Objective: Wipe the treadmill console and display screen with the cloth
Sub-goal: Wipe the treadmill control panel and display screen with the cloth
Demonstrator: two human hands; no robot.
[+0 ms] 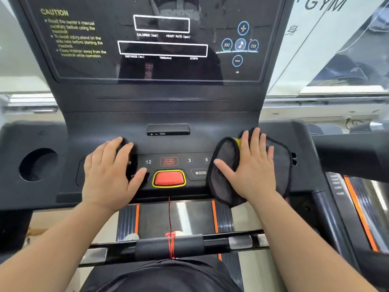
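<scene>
Grey cloth (223,186) is lying on the console (168,144) under the right hand (252,167); left hand (107,171) is resting bare alongside; both grips wide.

The left forearm (52,239) and right forearm (305,239), both bare, reach forward and inward. The left hand (107,173) lies palm down near the front edge of the console (94,131), left of centre, fingers straight, thumb out to the right. The right hand (253,167) presses flat on the cloth (225,161) toward the right front edge, fingers spread, thumb pointing left.
</scene>
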